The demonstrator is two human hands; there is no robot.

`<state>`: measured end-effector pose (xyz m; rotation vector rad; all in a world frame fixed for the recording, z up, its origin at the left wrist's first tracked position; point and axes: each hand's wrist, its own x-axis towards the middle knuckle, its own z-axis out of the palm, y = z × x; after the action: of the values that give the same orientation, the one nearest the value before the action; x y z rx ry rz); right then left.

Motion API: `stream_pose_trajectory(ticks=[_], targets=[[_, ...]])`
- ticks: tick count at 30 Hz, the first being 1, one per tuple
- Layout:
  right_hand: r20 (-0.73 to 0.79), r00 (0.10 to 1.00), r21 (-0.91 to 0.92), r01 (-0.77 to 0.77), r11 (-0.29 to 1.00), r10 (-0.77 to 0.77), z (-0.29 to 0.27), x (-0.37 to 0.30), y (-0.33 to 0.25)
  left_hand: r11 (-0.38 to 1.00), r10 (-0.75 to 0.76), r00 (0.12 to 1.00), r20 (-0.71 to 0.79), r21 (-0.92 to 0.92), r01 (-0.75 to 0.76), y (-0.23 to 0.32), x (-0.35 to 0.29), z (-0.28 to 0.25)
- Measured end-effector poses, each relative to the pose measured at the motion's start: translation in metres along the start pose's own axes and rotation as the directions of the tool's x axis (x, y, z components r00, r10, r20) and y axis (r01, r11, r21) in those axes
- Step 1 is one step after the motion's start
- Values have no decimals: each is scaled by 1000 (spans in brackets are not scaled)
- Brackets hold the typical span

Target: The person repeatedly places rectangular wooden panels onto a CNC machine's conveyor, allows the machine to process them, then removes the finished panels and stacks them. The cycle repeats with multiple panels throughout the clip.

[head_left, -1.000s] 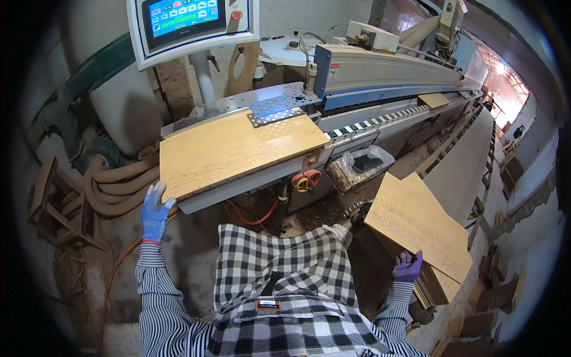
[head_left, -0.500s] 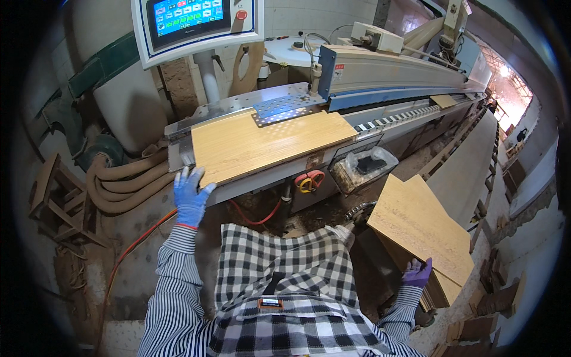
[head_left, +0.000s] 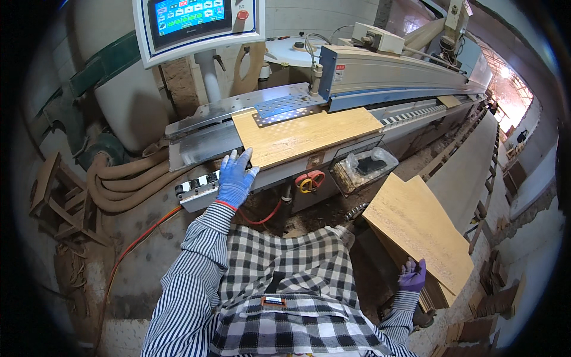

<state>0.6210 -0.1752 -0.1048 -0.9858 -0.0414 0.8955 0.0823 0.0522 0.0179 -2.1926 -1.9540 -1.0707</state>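
A light wood-grain panel (head_left: 309, 138) lies flat on the bed of a long machine, partly under a perforated metal plate (head_left: 288, 109). My left hand (head_left: 235, 179), in a blue glove, is open. Its spread fingertips touch the near-left end of that panel. At the lower right, my right hand (head_left: 411, 275), in a purple glove, is at the near edge of a stack of similar panels. Its fingers are bent around the edge of the top panel (head_left: 416, 229); part of the grip is hard to make out.
A control screen with a red button (head_left: 242, 15) stands above the machine. A roller strip (head_left: 199, 183) shows left of my left hand. A lined bin (head_left: 364, 169) and red-and-yellow handled tool (head_left: 309, 181) hang on the machine's front. Thick hoses (head_left: 134, 184) and a wooden stool (head_left: 62, 202) are at left.
The panel on the machine has slid right, with my left hand following at its end, uncovering the roller strip. The stack's top panel and my right hand have shifted slightly left.
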Motion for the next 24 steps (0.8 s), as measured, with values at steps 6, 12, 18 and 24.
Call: stream_pose_trajectory(ticks=[6,12,18,24], targets=[[-109,994,67,26,997,-19,4,-17,-18,997,72,996,-58,5,-72,-19,-23,-20],[-6,992,4,124,992,-124,0,-25,-20,999,36,991,-128,30,-33,-34,-75,-56],[181,983,3,-40,999,39,25,-36,-6,998,-36,998,-55,-54,33,-6,-116,-77],[522,846,-55,-94,994,109,166,-98,38,984,156,987,41,-99,-151,27,-128,-84]])
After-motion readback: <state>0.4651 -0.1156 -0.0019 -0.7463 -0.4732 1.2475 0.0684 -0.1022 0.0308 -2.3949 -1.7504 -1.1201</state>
